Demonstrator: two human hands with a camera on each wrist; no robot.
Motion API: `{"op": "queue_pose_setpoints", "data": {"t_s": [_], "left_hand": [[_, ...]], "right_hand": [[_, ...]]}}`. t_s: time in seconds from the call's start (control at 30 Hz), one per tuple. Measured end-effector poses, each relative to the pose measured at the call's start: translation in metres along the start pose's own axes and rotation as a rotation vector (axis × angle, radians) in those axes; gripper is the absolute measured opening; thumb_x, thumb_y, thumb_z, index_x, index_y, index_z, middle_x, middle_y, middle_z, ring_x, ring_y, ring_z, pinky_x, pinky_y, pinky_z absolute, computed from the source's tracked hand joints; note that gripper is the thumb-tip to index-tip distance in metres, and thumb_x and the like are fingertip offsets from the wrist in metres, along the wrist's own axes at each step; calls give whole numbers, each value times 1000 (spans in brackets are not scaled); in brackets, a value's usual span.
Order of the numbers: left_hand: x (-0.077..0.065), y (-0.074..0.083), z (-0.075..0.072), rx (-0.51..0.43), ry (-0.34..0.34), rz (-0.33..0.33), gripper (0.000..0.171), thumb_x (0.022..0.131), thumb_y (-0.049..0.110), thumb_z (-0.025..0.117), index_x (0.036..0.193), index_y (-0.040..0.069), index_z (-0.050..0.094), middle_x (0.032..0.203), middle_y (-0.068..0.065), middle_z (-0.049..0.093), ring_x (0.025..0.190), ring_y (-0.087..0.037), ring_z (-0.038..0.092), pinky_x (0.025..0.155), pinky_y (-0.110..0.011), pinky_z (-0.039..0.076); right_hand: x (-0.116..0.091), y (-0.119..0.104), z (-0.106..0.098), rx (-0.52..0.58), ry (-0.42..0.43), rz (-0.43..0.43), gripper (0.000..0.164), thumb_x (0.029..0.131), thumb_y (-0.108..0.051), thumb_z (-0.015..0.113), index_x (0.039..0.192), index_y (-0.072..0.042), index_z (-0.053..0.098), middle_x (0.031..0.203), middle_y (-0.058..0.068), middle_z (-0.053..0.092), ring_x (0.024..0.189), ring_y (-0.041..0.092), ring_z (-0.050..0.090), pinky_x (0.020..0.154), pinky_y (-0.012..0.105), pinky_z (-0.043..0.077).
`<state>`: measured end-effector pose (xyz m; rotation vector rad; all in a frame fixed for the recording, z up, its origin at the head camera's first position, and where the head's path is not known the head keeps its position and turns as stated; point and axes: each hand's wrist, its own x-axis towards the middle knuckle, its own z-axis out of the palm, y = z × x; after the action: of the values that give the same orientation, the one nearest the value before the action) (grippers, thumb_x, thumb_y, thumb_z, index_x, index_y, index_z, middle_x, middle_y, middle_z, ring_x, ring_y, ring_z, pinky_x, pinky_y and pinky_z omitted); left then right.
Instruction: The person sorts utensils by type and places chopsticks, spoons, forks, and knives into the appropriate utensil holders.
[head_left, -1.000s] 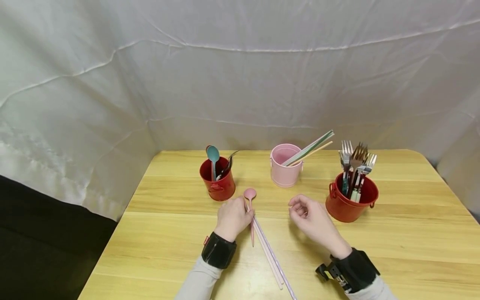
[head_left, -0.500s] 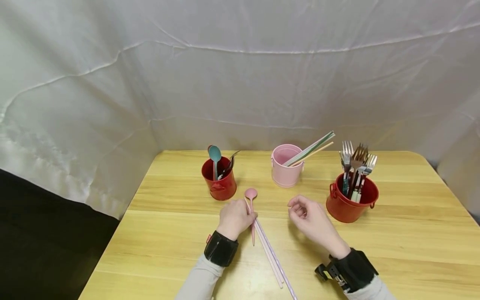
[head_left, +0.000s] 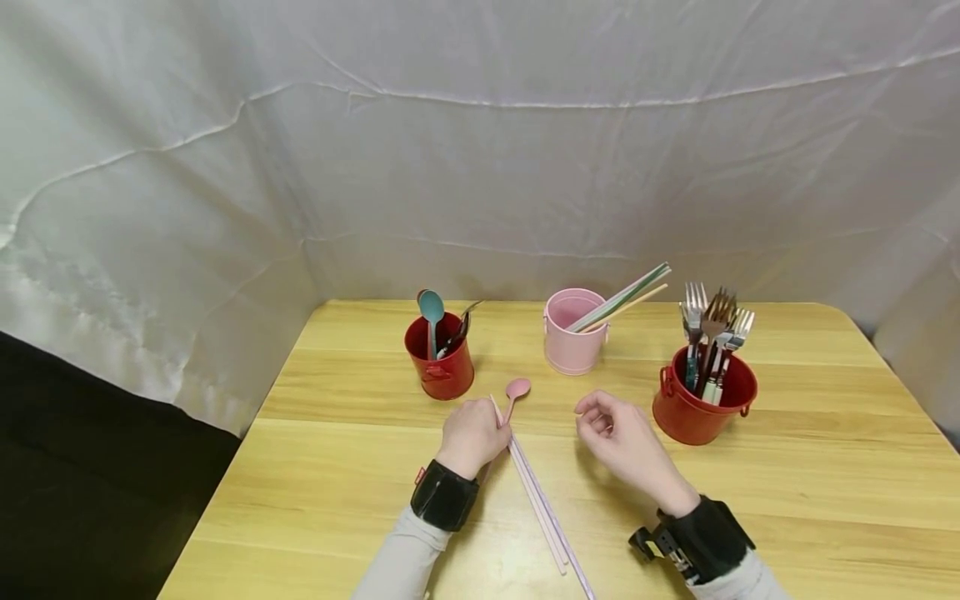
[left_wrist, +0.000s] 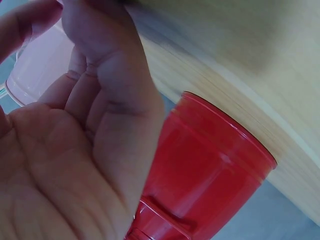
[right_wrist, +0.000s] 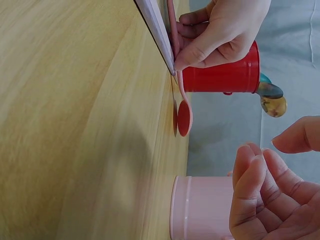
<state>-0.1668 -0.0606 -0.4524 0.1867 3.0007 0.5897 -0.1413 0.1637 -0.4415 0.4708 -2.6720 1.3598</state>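
Note:
Near the middle of the table, my left hand (head_left: 472,435) pinches a pink spoon (head_left: 517,388) by its handle, the bowl pointing away from me. In the right wrist view the spoon's bowl (right_wrist: 185,118) is just above the wood. Beside and under that hand lie pale pink chopsticks (head_left: 542,518) and a purple striped stick (head_left: 568,553), slanting towards me. My right hand (head_left: 626,435) hovers to the right, fingers loosely curled with nothing between them. The left wrist view shows the left palm (left_wrist: 50,175), but the pinched handle is out of sight there.
A red bucket (head_left: 444,379) with spoons stands at the left. A pink bucket (head_left: 572,354) with chopsticks stands at the back middle. Close to my right hand is another red bucket (head_left: 686,422), full of forks. Grey cloth (head_left: 480,183) hangs behind the table.
The pink spoon has turned, its bowl swinging right and its handle end going under my left hand. My left hand has shifted slightly. The right hand stays in place.

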Motion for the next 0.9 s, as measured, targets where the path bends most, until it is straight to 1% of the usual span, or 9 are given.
{"op": "queue_pose_setpoints", "data": {"t_s": [0.17,0.37,0.53,0.7,0.9], "left_hand": [[0,1,1,-8,-14,-6,28,77,22,66,51,20,55,58,2,52,57,-16,51,49,-31,39],[-1,2,-1,-24,8,27,30,75,20,67,48,18,53,56,2,51,56,-17,50,49,-31,38],[-1,3,-2,-50,36,62,23,75,20,67,56,18,56,58,3,52,56,-16,50,50,-30,39],[-1,3,-10,-98,106,119,13,75,19,68,66,16,59,60,6,54,55,-13,51,50,-27,40],[-4,2,-22,-140,216,200,7,78,16,65,72,13,62,60,7,56,52,-11,53,49,-26,42]], "right_hand": [[-1,1,-1,2,-1,7,11,84,-3,60,94,-3,62,77,0,61,68,13,57,62,28,50],[-1,2,-3,3,3,4,11,84,-4,60,94,-4,62,77,0,61,68,12,56,62,28,50],[-2,1,-4,4,-2,1,11,84,-4,60,95,-3,62,77,1,61,68,13,57,63,29,50],[-1,-3,-7,31,-2,13,11,85,-5,59,96,-3,61,79,1,62,70,14,57,64,29,50],[0,-4,-9,102,-7,19,10,86,-5,60,96,-4,62,81,4,63,71,15,57,65,28,50]]}}
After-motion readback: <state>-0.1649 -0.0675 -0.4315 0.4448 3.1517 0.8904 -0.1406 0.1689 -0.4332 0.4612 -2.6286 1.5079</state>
